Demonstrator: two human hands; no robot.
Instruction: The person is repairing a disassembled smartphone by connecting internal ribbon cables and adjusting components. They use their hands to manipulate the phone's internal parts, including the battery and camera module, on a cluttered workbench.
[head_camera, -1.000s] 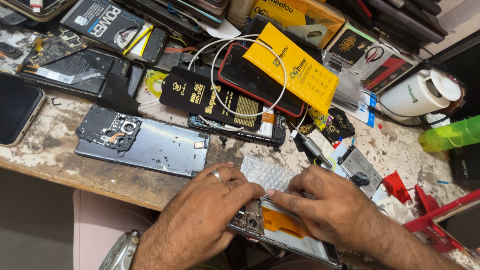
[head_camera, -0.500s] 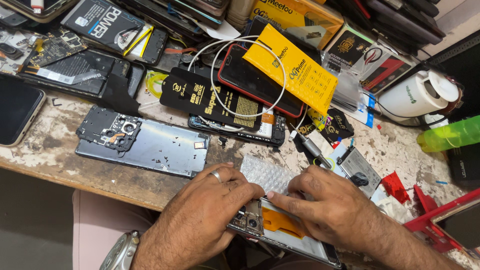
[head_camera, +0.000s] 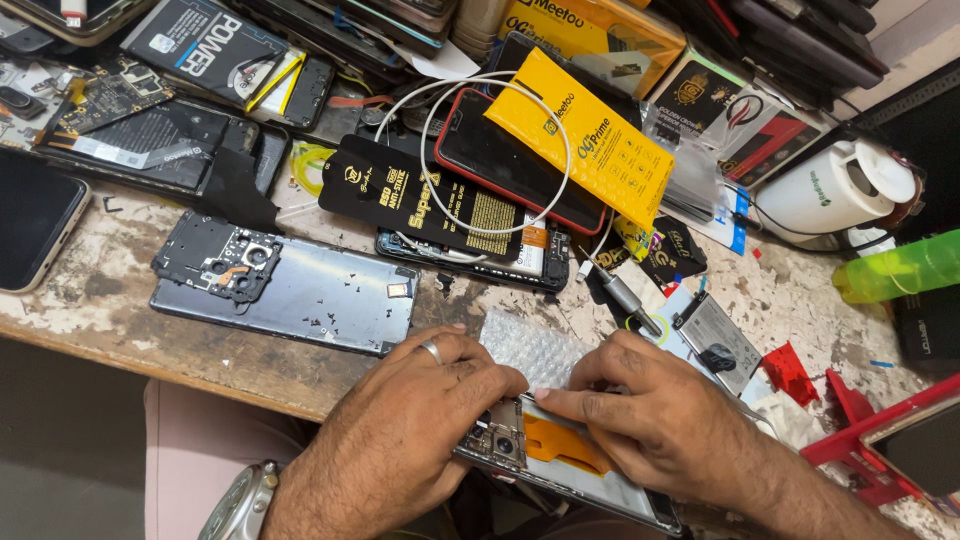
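Note:
An opened phone body (head_camera: 560, 455) with an orange flex strip and a bare camera module lies at the near edge of the worn bench. My left hand (head_camera: 410, 425), wearing a ring and a wristwatch, grips its upper left corner by the camera. My right hand (head_camera: 655, 415) presses down on its top edge, the fingers pointing left. A piece of bubble wrap (head_camera: 535, 345) lies just behind both hands.
A detached grey phone back cover (head_camera: 290, 290) lies to the left. Behind it are a black packet (head_camera: 430, 195), a yellow packet (head_camera: 590, 145), a white cable, a screwdriver (head_camera: 625, 295), a white jug (head_camera: 835, 190), a green bottle (head_camera: 900, 268) and red tools (head_camera: 850, 440).
Both hands stay on the opened phone; the fingers have shifted only slightly. Nothing else on the bench has moved.

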